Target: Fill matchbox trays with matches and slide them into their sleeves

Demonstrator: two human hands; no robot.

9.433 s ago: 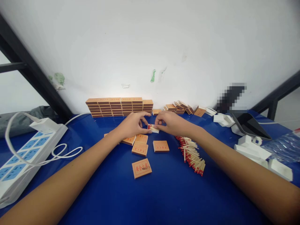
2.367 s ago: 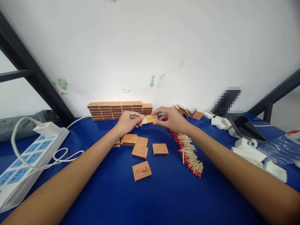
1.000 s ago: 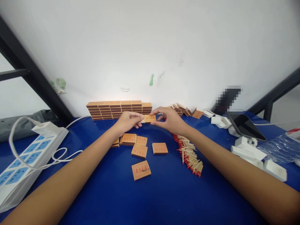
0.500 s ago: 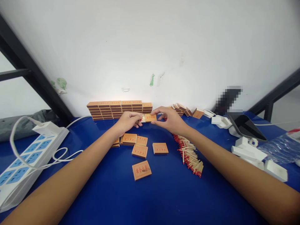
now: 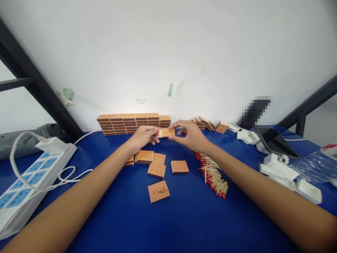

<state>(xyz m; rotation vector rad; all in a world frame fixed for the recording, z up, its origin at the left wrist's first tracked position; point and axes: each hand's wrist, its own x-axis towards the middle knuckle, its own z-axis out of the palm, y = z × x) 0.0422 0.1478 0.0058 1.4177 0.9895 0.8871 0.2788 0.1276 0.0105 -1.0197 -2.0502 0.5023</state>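
Between my two hands is a matchbox (image 5: 168,132), its tray of red-headed matches partly out on the left side. My left hand (image 5: 144,136) pinches the tray end. My right hand (image 5: 191,135) grips the orange sleeve between thumb and fingers at its right end. Behind the left hand, a stacked wall of matchboxes (image 5: 127,124) lines the base of the wall. Below the hands lie several loose matchboxes (image 5: 156,170), some overlapping. A long heap of loose matches (image 5: 212,172) spreads beside my right forearm, partly hidden by it.
Matchbox sleeves (image 5: 204,123) lie piled by the wall on the right. White empty trays (image 5: 279,168) and a dark tablet-like device (image 5: 276,142) are at far right, near clear plastic (image 5: 310,165). A white power strip (image 5: 39,179) with a cable occupies the left of the blue table (image 5: 184,221).
Both hands keep their hold on the matchbox. A little more of the match heads shows at the tray's left end; otherwise the view has shifted only slightly.
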